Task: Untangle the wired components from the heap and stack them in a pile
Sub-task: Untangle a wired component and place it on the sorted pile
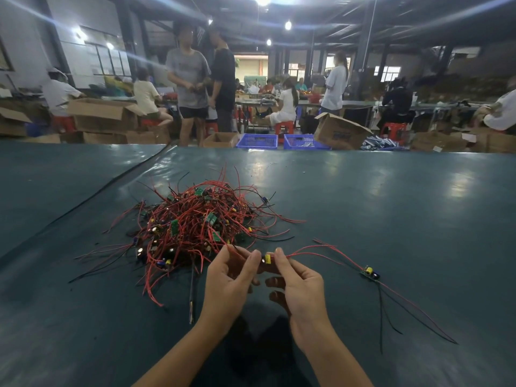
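A tangled heap (192, 227) of small circuit boards with red and black wires lies on the dark green table (391, 208). In front of it my left hand (227, 277) and my right hand (296, 283) hold one wired component (267, 259) with a yellow part between their fingertips. My left hand pinches its red and black wires on the heap side. My right hand pinches the end beside the yellow part, and red wires trail off to the right from it. One separated component (370, 272) lies on the table to the right, its long red and black wires spread toward me.
A thin dark tool or cable end (191, 303) lies on the table left of my left wrist. A seam (106, 185) runs diagonally across the table cover at the left. Beyond the far edge stand people, cardboard boxes (340, 132) and blue crates (258, 141).
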`<act>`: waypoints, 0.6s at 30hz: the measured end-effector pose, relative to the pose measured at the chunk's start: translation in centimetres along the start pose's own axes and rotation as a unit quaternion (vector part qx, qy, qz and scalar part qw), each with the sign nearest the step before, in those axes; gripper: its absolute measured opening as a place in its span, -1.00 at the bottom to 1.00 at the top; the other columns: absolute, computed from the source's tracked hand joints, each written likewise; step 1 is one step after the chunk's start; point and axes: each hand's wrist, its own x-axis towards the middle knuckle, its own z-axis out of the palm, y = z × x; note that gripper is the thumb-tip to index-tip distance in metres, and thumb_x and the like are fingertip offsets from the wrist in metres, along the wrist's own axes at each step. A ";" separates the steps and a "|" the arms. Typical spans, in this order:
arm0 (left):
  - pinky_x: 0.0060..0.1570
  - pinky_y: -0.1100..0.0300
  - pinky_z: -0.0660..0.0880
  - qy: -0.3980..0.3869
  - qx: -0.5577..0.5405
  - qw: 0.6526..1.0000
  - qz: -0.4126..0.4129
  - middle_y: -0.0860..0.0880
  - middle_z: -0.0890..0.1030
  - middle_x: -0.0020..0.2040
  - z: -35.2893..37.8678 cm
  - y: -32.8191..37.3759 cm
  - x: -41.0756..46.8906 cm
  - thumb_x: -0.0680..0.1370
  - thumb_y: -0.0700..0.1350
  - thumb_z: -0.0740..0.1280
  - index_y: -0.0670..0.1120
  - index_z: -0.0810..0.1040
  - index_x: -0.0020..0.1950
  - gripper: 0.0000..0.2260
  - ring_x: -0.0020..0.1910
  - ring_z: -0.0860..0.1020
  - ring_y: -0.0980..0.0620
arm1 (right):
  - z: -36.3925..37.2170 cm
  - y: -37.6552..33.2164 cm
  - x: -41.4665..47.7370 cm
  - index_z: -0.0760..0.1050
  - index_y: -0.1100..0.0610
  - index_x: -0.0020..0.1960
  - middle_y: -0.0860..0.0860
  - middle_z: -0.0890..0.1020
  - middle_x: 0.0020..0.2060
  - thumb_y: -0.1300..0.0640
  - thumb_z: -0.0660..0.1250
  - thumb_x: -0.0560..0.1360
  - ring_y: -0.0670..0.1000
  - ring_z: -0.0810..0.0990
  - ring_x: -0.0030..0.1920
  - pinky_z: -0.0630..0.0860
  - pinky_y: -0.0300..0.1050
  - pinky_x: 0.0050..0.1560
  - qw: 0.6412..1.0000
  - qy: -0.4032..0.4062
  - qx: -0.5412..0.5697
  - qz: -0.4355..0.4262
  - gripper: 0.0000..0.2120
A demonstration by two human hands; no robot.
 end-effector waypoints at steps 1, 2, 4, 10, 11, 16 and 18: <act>-0.33 0.33 0.51 -0.021 -0.009 1.000 -0.022 0.02 0.59 -0.38 -0.1 -0.1 0.1 0.37 0.11 0.41 -0.11 0.50 -0.13 -0.69 -0.41 0.55 0.12 | 0.1 0.1 0.0 0.72 0.05 -0.22 0.14 0.73 -0.24 0.01 0.39 0.50 0.16 0.72 -0.16 0.67 -0.01 -0.12 1.000 -0.001 -0.001 -0.004 -0.80; -0.34 0.29 0.50 -0.041 -0.019 0.998 -0.041 0.02 0.57 -0.37 -0.2 -0.2 0.1 0.36 0.10 0.42 -0.14 0.49 -0.12 -0.67 -0.40 0.54 0.10 | 0.2 0.2 -0.1 0.73 0.05 -0.21 0.13 0.73 -0.24 0.01 0.39 0.50 0.15 0.72 -0.19 0.67 -0.04 -0.15 1.000 -0.004 -0.004 -0.008 -0.80; -0.37 0.19 0.47 -0.074 -0.026 0.995 -0.059 -0.05 0.55 -0.37 -0.2 -0.4 0.1 0.39 0.07 0.39 -0.19 0.50 -0.15 -0.68 -0.40 0.51 0.03 | 0.5 0.3 -0.3 0.72 0.08 -0.20 0.12 0.71 -0.28 -0.03 0.40 0.46 0.12 0.68 -0.27 0.63 -0.07 -0.21 1.000 -0.010 -0.018 -0.017 -0.78; -0.39 0.22 0.42 -0.095 0.004 0.994 -0.045 -0.11 0.54 -0.46 -0.2 -0.9 0.0 0.47 0.09 0.36 -0.23 0.53 -0.36 -0.60 -0.46 0.48 0.01 | 0.3 1.1 -0.1 0.70 0.09 -0.27 0.10 0.63 -0.40 0.00 0.37 0.53 -0.01 0.56 -0.35 0.56 -0.14 -0.28 0.995 0.007 -0.076 -0.063 -0.72; -0.40 0.23 0.42 -0.098 0.010 0.994 -0.045 -0.10 0.54 -0.47 -0.3 -1.0 0.1 0.47 0.09 0.36 -0.18 0.54 -0.39 -0.61 -0.47 0.48 0.02 | 0.3 1.2 -0.1 0.70 0.07 -0.28 0.07 0.62 -0.42 0.01 0.37 0.54 -0.05 0.54 -0.37 0.53 -0.19 -0.32 0.994 0.011 -0.081 -0.068 -0.73; -0.46 0.29 0.34 -0.093 0.018 0.995 -0.039 -0.01 0.49 -0.54 -0.5 -1.3 0.1 0.43 0.07 0.41 -0.03 0.50 -0.48 -0.68 -0.54 0.41 0.10 | 0.2 1.5 0.1 0.67 0.13 -0.26 0.23 0.56 -0.40 0.02 0.36 0.55 0.08 0.50 -0.33 0.50 0.02 -0.28 0.994 0.019 -0.096 -0.048 -0.72; -0.50 0.36 0.33 -0.102 0.016 0.994 -0.037 0.03 0.50 -0.55 -0.4 -1.4 0.1 0.43 0.03 0.41 -0.04 0.48 -0.47 -0.69 -0.57 0.40 0.16 | 0.1 1.5 0.3 0.70 0.02 -0.27 0.19 0.66 -0.33 0.04 0.36 0.56 0.08 0.61 -0.31 0.55 -0.01 -0.29 0.993 0.029 -0.100 -0.048 -0.74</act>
